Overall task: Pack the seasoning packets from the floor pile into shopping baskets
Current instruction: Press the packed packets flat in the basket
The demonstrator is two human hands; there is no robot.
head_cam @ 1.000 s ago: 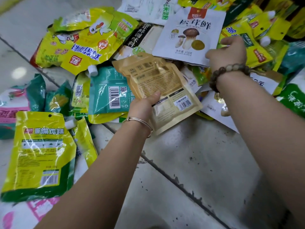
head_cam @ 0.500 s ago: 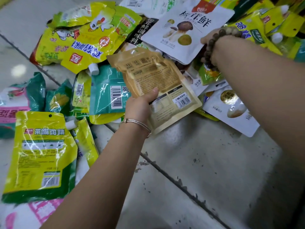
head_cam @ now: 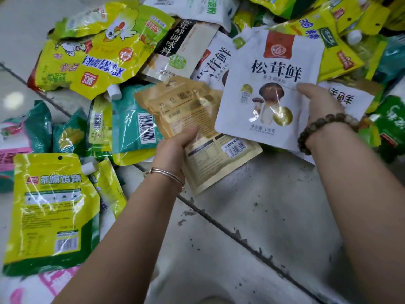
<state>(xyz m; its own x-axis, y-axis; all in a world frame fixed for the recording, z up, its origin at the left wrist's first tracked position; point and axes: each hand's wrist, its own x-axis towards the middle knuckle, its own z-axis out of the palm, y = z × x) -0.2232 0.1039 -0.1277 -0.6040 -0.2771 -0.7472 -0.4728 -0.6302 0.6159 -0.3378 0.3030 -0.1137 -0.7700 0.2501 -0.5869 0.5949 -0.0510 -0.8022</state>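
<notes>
Bare grey tiled floor (head_cam: 241,249) between forearms, dark grout line crossing it diagonally; open room here. At near left, flat yellow-green foil packet (head_cam: 50,211) lies on floor. Further, left hand (head_cam: 173,150) grips lower part of tan paper packet (head_cam: 197,115). Apart from it, right hand (head_cam: 317,102) pinches right edge of white glossy mushroom-print pouch (head_cam: 267,84), which overlaps tan packet's corner. Behind, pile of yellow, teal and white seasoning packets (head_cam: 105,51) closes whole far side.

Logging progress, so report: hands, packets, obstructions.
Left hand grips tan packet. Right hand holds white mushroom packet, overlapping the tan one. Pile on floor beyond; no basket in view.
</notes>
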